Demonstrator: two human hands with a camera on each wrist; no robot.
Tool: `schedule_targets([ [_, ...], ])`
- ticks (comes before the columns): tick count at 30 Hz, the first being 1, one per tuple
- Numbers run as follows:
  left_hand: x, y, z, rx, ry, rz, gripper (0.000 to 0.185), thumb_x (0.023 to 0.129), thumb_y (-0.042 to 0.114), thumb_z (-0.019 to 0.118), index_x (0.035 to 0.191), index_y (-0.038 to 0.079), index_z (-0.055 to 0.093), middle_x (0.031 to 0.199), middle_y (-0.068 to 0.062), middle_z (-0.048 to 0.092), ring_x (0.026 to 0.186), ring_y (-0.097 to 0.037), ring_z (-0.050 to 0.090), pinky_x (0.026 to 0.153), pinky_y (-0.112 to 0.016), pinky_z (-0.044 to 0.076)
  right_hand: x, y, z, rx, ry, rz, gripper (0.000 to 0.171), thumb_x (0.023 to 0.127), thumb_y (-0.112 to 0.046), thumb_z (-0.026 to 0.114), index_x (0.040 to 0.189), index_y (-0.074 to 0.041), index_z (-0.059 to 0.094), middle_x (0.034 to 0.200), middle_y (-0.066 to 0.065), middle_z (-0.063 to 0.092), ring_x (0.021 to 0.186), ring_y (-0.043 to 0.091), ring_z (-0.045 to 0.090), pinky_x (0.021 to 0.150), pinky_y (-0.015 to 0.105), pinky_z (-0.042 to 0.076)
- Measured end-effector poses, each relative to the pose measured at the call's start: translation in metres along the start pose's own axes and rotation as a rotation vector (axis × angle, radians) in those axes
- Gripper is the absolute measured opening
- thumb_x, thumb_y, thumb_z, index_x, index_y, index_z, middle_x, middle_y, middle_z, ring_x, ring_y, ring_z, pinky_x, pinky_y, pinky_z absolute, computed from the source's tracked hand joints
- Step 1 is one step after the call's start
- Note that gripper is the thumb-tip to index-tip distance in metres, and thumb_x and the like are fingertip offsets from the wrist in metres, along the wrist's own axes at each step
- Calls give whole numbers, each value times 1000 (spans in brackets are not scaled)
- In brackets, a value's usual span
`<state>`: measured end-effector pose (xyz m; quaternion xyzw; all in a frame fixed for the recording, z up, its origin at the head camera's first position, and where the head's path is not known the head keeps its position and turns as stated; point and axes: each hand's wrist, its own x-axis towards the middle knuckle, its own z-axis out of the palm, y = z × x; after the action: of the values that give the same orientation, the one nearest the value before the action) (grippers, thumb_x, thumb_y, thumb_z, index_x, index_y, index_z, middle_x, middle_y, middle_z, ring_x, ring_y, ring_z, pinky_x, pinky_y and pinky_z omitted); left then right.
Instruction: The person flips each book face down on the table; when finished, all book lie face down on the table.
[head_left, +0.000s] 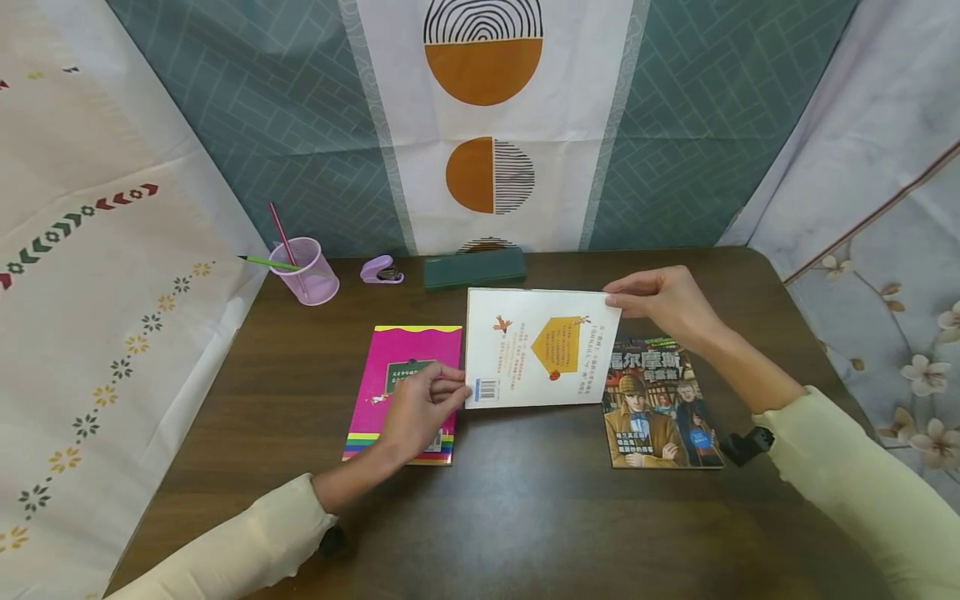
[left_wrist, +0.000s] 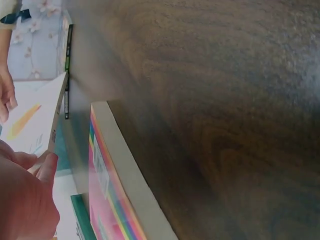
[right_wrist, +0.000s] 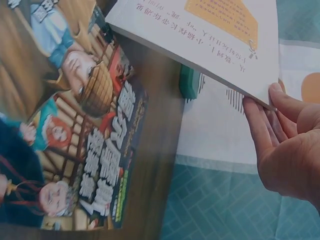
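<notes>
Head view shows 2 hands holding a white book (head_left: 538,348) above the middle of the surface (head_left: 525,517), back cover up (an orange panel and a barcode show on it). Left hand (head_left: 420,412) pinches the book's near-left corner between thumb and curled fingers; right hand (head_left: 663,302) pinches its far-right corner the same way. From the right wrist view, the book is tilted and lifted clear of the wood, with the fingers (right_wrist: 262,130) under its edge.

Beneath the left hand lies a pink book (head_left: 401,392) with rainbow stripes along its near edge, flat on the surface left of centre. Right of centre lies a comic book (head_left: 660,408), also flat, its far-left corner under the white one.

Along the far edge sit a pink mesh cup (head_left: 311,271) holding 2 pencils near the far-left corner, a purple stapler (head_left: 380,270) beside it, and a dark green case (head_left: 474,268) at the middle.
</notes>
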<state>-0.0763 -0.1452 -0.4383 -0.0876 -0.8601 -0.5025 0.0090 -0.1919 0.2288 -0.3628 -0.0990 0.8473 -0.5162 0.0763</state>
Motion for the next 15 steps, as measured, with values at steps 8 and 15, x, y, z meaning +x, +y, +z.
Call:
schedule_targets([
  [8,-2,-3,0,-86,-43,-119,26,92,10,84,114,6,71,109,-6,80,97,-21,80,82,-33,64,12,-9,7,-61,26,-17,30,99,-25,79,121,-4,79,117,14,78,95,20,76,80,22,60],
  [15,-3,-3,8,-59,-82,-160,30,93,14,84,117,2,71,109,-9,80,95,-24,80,84,-36,64,26,-2,13,-68,14,-30,30,99,-24,79,120,-2,79,117,14,78,96,26,76,86,33,61],
])
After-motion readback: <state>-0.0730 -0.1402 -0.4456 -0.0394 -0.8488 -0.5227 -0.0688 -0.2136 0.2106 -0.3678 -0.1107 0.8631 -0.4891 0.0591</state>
